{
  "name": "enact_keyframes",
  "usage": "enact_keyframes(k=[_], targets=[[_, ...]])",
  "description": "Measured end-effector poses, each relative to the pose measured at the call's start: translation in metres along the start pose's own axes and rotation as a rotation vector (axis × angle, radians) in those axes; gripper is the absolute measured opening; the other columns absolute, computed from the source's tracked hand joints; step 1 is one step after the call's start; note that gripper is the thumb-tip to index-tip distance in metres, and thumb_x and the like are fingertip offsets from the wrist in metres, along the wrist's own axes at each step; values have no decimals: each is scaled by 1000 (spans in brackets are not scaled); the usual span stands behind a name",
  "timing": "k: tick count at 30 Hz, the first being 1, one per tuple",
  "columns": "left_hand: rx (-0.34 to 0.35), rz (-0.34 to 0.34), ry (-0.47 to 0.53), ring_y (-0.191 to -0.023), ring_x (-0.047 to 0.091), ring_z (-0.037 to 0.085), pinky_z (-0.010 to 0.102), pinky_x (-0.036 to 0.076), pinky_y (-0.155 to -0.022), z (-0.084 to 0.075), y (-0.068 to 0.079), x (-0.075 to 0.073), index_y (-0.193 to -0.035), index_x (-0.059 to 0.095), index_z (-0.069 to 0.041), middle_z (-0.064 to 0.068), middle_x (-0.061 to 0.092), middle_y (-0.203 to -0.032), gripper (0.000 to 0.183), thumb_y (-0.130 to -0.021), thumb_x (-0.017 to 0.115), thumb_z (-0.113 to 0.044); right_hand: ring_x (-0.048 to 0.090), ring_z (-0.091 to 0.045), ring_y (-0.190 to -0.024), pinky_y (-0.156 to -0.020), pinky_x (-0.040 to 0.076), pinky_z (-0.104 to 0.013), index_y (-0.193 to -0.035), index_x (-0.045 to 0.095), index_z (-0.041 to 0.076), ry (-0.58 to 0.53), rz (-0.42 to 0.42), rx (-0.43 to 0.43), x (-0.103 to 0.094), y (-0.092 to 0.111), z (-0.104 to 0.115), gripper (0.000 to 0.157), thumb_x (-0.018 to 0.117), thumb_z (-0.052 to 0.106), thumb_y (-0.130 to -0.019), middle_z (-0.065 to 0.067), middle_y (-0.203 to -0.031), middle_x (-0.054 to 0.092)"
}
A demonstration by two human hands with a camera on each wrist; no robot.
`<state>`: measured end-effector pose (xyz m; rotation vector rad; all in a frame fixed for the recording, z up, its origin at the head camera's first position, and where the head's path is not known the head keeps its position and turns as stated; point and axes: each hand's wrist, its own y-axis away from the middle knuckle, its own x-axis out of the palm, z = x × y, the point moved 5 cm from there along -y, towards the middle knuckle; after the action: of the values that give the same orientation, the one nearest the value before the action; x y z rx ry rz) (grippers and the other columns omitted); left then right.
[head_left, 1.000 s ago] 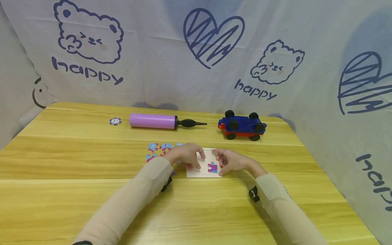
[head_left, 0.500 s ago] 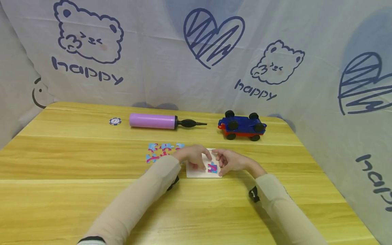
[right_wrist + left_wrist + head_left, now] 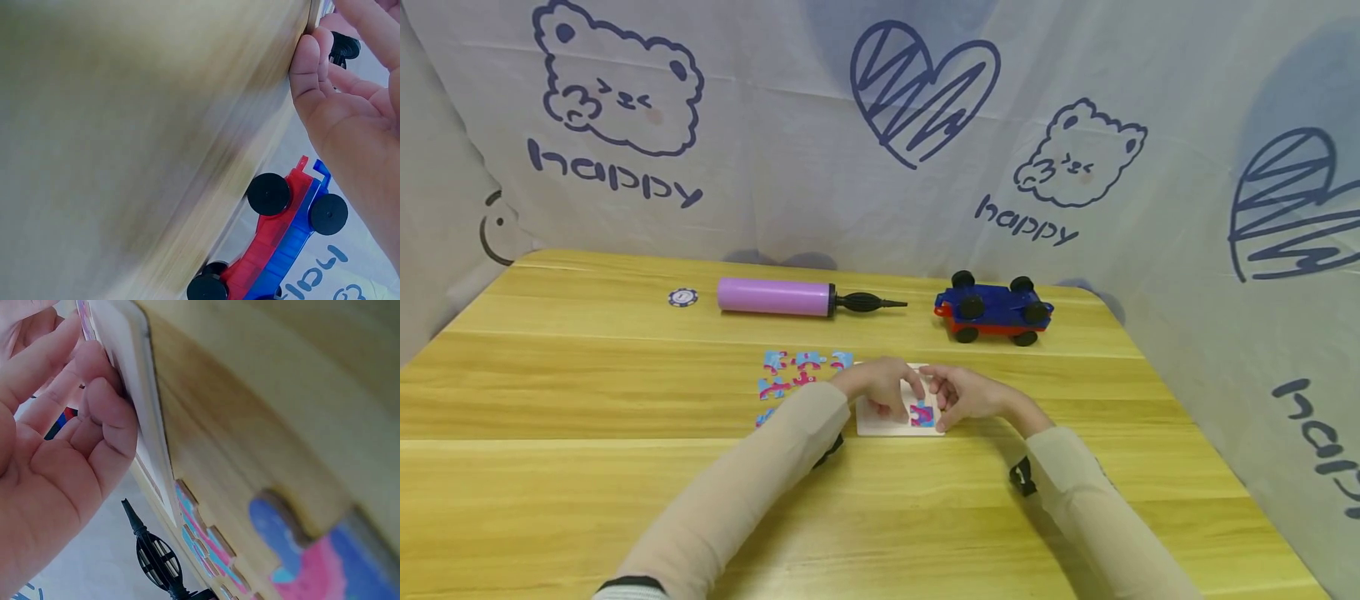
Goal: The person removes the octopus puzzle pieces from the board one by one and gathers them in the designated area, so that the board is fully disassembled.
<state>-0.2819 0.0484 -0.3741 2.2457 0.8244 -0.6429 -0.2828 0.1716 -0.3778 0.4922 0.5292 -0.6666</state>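
Observation:
On the table lies a pale puzzle tray (image 3: pixel 887 427) with one blue-and-pink jigsaw piece (image 3: pixel 922 417) in its lower right corner. My left hand (image 3: pixel 883 387) is over the tray, its index fingertip at the piece's upper edge and its thumb just left of it. In the left wrist view the lower fingers (image 3: pixel 112 425) of that hand bend against the tray's surface. My right hand (image 3: pixel 970 393) holds the tray's right side, thumb at the near corner and index finger at the far one. Several loose jigsaw pieces (image 3: pixel 772 387) lie left of the tray, partly hidden by the left arm.
Behind the tray lie a purple hand pump (image 3: pixel 775 297) with a black nozzle, and a blue and red toy car (image 3: pixel 996 307) with its wheels up. A poker chip (image 3: pixel 682 297) is at the back left. A printed white curtain (image 3: pixel 805 192) hangs behind the table.
My left hand has moved right across the tray to the jigsaw piece, which has shifted slightly toward the near edge. More loose pieces show behind the left arm. The right hand stays put.

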Motion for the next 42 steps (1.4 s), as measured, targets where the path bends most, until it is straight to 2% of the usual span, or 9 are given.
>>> enact_keyframes(k=[8, 15, 22, 28, 32, 38, 42], targets=[[13, 3, -2, -48, 46, 11, 19, 39, -44, 0, -1, 1, -110, 62, -11, 10, 50, -116, 35, -76, 67, 0, 42, -18, -72, -60, 37, -19, -130, 23, -16, -13, -1, 17, 0, 1, 0, 80, 73, -3, -69, -11, -84, 44], [14, 12, 35, -47, 46, 11, 19, 39, -44, 0, 0, 1, -109, 62, -8, 7, 57, -90, 33, -77, 67, 1, 43, -17, -73, -61, 38, -20, -127, 28, -17, -1, -9, 34, 0, 1, -1, 75, 73, -4, -69, -9, -83, 45], [19, -4, 77, -45, 44, 10, 19, 39, -44, 1, 0, 1, -107, 62, -7, 7, 57, -78, 31, -77, 65, 3, 43, -17, -72, -61, 38, -19, -124, 32, -16, 4, -10, 36, 0, 0, -2, 70, 73, -4, -69, -9, -82, 45], [43, -40, 96, -48, 44, 11, 19, 38, -45, -1, 2, -1, -101, 62, -5, 5, 56, -76, 25, -77, 64, 3, 43, -17, -71, -60, 37, -20, -123, 34, -15, 4, -4, 27, -1, -1, -2, 68, 73, -3, -69, -9, -79, 46], [60, -56, 147, -50, 45, 11, 19, 39, -47, -3, 3, -2, -95, 61, -2, 4, 54, -74, 20, -76, 64, 3, 43, -17, -70, -59, 37, -20, -120, 38, -13, 4, -3, 9, -1, -1, -2, 64, 73, -3, -69, -9, -77, 46], [99, -92, 173, -57, 53, 13, 21, 45, -52, -6, 0, -1, -87, 58, 0, 3, 56, -71, 17, -73, 65, 6, 42, -16, -67, -57, 36, -19, -116, 42, -12, 14, 6, -36, 0, -1, 0, 58, 74, -3, -68, -11, -75, 47], [88, -127, 211, -59, 59, 17, 23, 49, -58, -7, -2, 0, -83, 58, 3, 10, 61, -69, 12, -74, 62, 10, 41, -14, -63, -54, 35, -19, -112, 44, -11, 26, 17, -64, 1, -1, 1, 53, 73, -3, -68, -13, -74, 46]])
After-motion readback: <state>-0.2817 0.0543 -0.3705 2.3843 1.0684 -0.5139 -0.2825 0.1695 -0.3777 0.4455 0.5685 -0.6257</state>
